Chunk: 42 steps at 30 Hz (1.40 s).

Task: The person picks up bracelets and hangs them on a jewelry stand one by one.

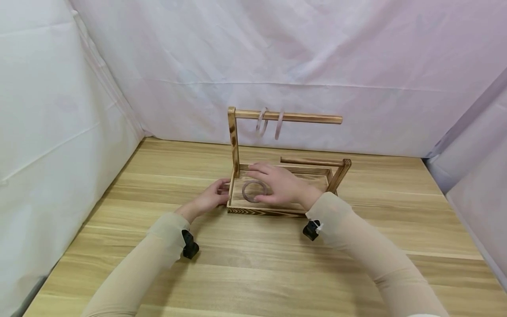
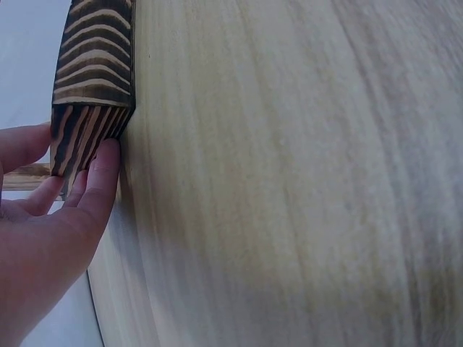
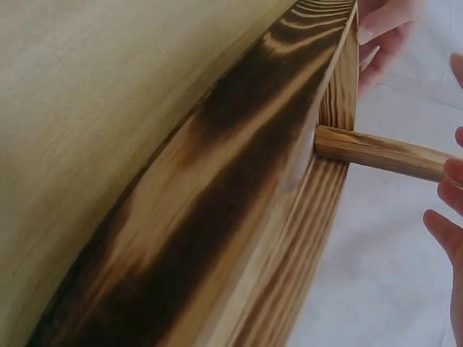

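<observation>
A wooden bangle stand with a tray base (image 1: 269, 212) sits on the table. My left hand (image 1: 207, 200) holds the tray's left end, its thumb at the upper edge and its fingers (image 2: 105, 163) against the dark-grained end wall (image 2: 76, 134). A translucent, pale purplish bangle (image 1: 244, 193) lies in the left part of the tray. Over it hovers my right hand (image 1: 279, 182), thumb and fingers spread apart around the bangle. In the right wrist view its fingers (image 3: 448, 231) show at the right edge with a gap between them. Several pale bangles (image 1: 279, 125) hang on the tall upper bar.
The upper bar (image 1: 309, 118) extends right from a left post (image 1: 233, 141). A lower bar (image 1: 309, 161) reaches left from a short right post (image 1: 339, 176), behind my right hand. White cloth (image 1: 198, 57) encloses the wooden table (image 1: 257, 264) at the back and sides.
</observation>
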Tool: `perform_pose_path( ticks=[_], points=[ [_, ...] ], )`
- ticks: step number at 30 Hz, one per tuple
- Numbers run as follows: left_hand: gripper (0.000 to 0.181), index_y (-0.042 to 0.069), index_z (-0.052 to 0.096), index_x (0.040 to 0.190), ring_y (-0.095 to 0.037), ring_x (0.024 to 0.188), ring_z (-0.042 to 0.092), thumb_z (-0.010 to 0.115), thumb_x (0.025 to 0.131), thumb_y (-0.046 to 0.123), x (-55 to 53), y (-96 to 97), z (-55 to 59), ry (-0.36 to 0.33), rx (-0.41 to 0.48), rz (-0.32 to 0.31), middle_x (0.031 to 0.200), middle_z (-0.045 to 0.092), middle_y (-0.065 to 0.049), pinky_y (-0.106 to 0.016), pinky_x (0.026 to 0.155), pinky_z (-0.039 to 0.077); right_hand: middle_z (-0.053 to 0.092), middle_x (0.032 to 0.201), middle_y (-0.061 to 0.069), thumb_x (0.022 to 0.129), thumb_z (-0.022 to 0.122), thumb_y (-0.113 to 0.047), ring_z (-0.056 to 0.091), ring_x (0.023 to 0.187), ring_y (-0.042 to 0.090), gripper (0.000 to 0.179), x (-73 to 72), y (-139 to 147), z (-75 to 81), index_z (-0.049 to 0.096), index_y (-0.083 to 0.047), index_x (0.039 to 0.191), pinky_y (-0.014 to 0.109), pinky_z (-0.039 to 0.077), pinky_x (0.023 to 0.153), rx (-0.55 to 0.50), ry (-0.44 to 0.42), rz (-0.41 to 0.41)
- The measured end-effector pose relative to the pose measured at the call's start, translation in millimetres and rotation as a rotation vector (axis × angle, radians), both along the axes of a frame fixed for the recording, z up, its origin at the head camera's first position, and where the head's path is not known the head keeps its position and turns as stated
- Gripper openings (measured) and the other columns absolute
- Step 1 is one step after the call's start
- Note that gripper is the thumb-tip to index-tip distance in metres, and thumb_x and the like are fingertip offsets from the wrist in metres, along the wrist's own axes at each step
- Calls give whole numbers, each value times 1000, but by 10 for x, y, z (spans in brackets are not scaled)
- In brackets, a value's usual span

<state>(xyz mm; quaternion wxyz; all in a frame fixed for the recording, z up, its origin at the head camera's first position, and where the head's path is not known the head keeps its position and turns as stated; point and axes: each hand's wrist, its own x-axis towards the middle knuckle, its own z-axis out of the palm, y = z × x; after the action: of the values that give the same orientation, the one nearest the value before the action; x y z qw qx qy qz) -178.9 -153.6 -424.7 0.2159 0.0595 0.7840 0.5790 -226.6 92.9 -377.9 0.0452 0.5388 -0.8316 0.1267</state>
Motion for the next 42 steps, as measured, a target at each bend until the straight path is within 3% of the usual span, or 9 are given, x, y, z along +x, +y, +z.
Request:
perform_pose_path(
  ticks=[5, 15, 22, 33, 42],
  points=[
    [57, -7, 17, 145, -44, 131, 35, 43, 94, 1, 0, -3, -3, -4, -8, -6, 142, 30, -32, -48, 107, 38, 46, 140, 11, 83, 65, -41, 44, 129, 28, 64, -53, -54, -57, 46, -12, 137, 42, 41, 105, 27, -12, -41],
    [57, -6, 17, 145, -44, 130, 36, 43, 94, 0, -21, -14, -35, -6, -2, 2, 142, 30, -32, -48, 106, 39, 46, 140, 14, 83, 64, -44, 44, 129, 29, 69, -138, -95, -174, 43, -11, 140, 42, 40, 106, 75, -66, -71],
    [57, -5, 19, 145, -43, 130, 38, 44, 94, 1, -31, -4, -40, 3, -25, -9, 142, 33, -30, -47, 106, 40, 45, 140, 15, 83, 65, -41, 44, 129, 30, 71, -157, -106, -221, 42, -8, 141, 43, 40, 106, 106, -102, -89],
    [57, -6, 17, 145, -44, 130, 36, 43, 94, 0, -19, -24, -49, -9, 13, 5, 141, 31, -32, -47, 106, 40, 44, 141, 13, 85, 62, -44, 43, 129, 27, 66, -198, -227, -295, 45, -9, 138, 43, 44, 102, 156, -124, -84],
    [57, -3, 18, 146, -42, 131, 36, 43, 95, 2, -32, -19, -52, -24, -3, 0, 143, 30, -29, -46, 106, 40, 38, 147, 11, 86, 58, -47, 39, 133, 27, 68, -213, -256, -362, 41, -13, 142, 41, 41, 105, 234, -199, -127]
  ],
)
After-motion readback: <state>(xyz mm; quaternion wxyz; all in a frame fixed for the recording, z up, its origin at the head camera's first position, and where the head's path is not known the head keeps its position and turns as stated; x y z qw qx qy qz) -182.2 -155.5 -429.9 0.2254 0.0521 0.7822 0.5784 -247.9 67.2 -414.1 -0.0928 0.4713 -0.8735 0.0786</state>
